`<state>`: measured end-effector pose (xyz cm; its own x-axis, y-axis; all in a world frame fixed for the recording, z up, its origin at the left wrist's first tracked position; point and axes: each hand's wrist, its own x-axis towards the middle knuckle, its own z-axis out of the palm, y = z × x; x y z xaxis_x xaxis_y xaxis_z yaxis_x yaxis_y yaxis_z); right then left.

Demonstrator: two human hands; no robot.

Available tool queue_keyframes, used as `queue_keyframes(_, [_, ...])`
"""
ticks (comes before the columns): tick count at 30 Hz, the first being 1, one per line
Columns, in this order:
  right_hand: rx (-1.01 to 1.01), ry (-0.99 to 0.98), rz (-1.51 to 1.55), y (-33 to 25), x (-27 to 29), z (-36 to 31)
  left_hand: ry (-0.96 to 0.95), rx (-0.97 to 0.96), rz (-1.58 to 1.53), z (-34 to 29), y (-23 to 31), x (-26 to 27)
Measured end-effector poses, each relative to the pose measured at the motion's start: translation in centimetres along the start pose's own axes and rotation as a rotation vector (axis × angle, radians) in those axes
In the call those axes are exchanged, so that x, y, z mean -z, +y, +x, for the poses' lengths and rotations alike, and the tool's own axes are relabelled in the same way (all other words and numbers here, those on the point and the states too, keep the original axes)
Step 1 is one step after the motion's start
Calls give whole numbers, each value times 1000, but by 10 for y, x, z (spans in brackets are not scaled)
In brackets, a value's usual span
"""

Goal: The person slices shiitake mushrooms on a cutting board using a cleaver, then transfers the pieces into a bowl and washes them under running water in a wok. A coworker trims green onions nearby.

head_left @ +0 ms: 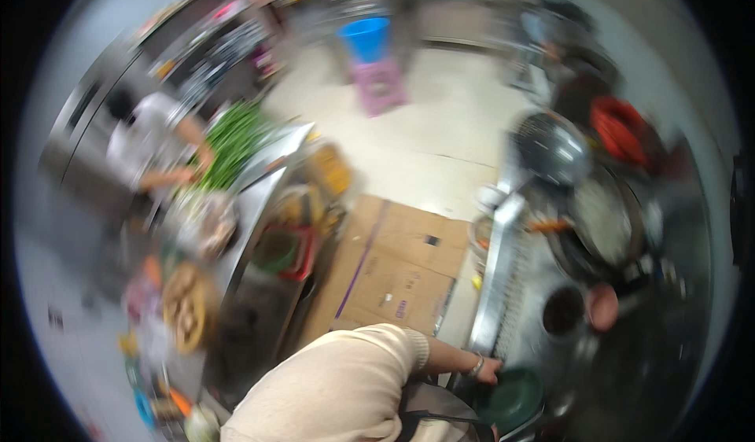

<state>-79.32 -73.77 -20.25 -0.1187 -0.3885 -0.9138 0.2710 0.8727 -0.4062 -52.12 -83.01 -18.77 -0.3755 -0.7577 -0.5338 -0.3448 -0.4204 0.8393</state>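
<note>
Left hand (488,370) outstretched by green bowl (514,399)

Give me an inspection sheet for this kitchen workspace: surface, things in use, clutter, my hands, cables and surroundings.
Surface: metal counter along the right side, with a bright front edge.
Things in use: green bowl, lower right, blurred; its contents are unclear.
Clutter: large pan, red item, dark-filled round container and pink round item, crowded together on the right.
Hands: left hand at the green bowl's rim, grip too blurred to judge; right hand cannot be made out clearly.
Cables: nothing seen.
Surroundings: flattened cardboard on the floor; blue bucket on a pink stool; at left, a co-worker reaching to long green vegetables.
</note>
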Motion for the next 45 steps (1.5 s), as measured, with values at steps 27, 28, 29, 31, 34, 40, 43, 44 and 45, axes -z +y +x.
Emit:
queue_keyframes(27, [1381, -1778, -1298, 518, -561, -443, 1971, 1018, -56, -917, -404, -79])
queue_keyframes(28, [1635, -1794, -1271, 537, -569, -451, 1908, 1005, -141, -921, -410, -76])
queue_keyframes(29, [1733, -1788, -1303, 552, -575, -456, 1894, 981, -183, -925, -414, -74])
queue_keyframes(31, [1774, -1771, -1367, 576, -581, -461, 1847, 940, -270, -929, -420, -72])
queue_keyframes(34, [1903, -1787, -1315, 602, -580, -464, 1814, 897, -347, -933, -424, -70])
queue_keyframes(40, [1522, -1915, -1594, 604, -571, -470, 1900, 848, -262, -926, -428, -66])
queue_keyframes(43, [1399, -2012, -1561, 600, -577, -471, 1983, 851, -137, -917, -421, -59])
queue_keyframes(44, [1235, -2003, -1620, 601, -580, -471, 1990, 867, -94, -916, -417, -57])
queue_keyframes(45, [1072, -1984, -1675, 603, -582, -470, 2024, 855, -87, -914, -411, -53])
